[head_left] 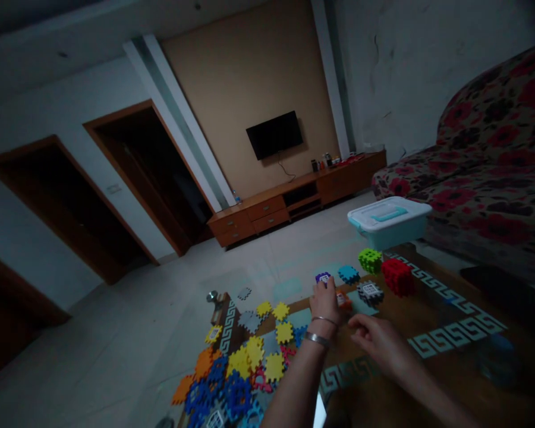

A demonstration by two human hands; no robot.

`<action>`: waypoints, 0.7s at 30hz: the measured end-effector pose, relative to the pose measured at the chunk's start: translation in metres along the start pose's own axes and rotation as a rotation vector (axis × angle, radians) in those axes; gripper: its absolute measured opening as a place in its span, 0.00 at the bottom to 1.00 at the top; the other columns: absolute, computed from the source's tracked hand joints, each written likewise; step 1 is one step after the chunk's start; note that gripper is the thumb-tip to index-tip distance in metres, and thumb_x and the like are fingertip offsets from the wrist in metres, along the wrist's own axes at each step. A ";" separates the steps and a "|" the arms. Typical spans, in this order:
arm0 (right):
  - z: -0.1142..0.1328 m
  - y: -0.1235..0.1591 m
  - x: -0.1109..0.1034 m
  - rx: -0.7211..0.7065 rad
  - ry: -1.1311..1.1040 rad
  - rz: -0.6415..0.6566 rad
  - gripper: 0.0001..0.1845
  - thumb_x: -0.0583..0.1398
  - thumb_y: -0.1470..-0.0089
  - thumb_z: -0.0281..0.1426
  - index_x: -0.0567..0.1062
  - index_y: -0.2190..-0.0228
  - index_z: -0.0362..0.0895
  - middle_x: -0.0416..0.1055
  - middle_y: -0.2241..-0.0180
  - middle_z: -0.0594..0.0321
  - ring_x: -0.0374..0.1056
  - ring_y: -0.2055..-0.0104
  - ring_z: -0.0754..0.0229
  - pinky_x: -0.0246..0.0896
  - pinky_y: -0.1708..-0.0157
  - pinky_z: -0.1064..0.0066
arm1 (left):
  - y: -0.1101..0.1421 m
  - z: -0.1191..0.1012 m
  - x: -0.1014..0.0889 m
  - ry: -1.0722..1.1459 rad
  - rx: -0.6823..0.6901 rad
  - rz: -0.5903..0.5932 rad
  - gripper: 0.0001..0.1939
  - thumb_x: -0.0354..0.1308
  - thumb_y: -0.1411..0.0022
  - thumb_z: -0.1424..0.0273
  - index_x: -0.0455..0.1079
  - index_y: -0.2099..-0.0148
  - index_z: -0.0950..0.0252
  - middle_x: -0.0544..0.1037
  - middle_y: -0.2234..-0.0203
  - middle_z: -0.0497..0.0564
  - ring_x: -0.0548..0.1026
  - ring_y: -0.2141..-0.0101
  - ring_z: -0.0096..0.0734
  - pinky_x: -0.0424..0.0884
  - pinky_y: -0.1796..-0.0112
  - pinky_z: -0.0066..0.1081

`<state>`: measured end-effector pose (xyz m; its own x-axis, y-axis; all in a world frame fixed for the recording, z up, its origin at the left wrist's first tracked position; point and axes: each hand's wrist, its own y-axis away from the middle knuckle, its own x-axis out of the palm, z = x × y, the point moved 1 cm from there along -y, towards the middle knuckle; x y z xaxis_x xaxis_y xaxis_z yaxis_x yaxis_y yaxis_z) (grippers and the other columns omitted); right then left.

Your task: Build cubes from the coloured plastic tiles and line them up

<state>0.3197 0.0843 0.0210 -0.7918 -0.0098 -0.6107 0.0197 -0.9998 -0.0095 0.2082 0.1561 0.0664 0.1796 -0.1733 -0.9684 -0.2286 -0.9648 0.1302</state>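
My left hand [324,302], with two bracelets at its wrist, reaches to the far part of the glass-topped table. Its fingers are closed at a purple interlocking tile [323,277], which shows just beyond the fingertips. Close by on its right lies an orange piece [342,301], partly hidden by the hand. My right hand [371,334] hovers nearer to me with its fingers curled in, and nothing shows in them. Beyond it sit a grey tile stack [370,292], a blue stack [348,273], a green stack [370,260] and a red stack [397,276].
Loose yellow [245,358], dark blue [238,393] and orange tiles [188,387] heap at the table's left. A lidded turquoise box [390,221] stands at the far right corner. Past the table are a floral sofa [481,178] and a wooden TV cabinet [267,217].
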 end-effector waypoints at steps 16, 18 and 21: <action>0.105 0.058 0.126 -0.344 0.441 0.441 0.20 0.60 0.54 0.21 0.78 0.57 0.42 0.69 0.47 0.47 0.64 0.45 0.44 0.60 0.50 0.61 | 0.200 0.200 0.036 -0.274 -0.521 -0.153 0.29 0.55 0.38 0.63 0.57 0.35 0.55 0.50 0.32 0.59 0.50 0.35 0.61 0.58 0.45 0.60; 0.113 0.060 0.132 -0.371 0.463 0.455 0.18 0.60 0.53 0.22 0.79 0.58 0.41 0.69 0.48 0.46 0.62 0.43 0.44 0.60 0.49 0.60 | 0.200 0.220 0.035 -0.241 -0.540 -0.165 0.28 0.51 0.35 0.61 0.56 0.34 0.55 0.50 0.32 0.59 0.51 0.35 0.58 0.60 0.45 0.57; 0.123 0.057 0.137 -0.374 0.498 0.432 0.18 0.57 0.49 0.21 0.79 0.57 0.42 0.70 0.50 0.47 0.63 0.45 0.45 0.60 0.50 0.60 | 0.196 0.245 0.032 -0.138 -0.555 -0.184 0.28 0.49 0.35 0.62 0.55 0.34 0.58 0.50 0.32 0.60 0.52 0.35 0.51 0.58 0.43 0.53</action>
<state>0.1370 0.0236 0.0345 -0.2991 -0.3001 -0.9058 0.5415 -0.8350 0.0978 -0.0653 0.0098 0.0089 0.0345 -0.0020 -0.9994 0.3352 -0.9421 0.0134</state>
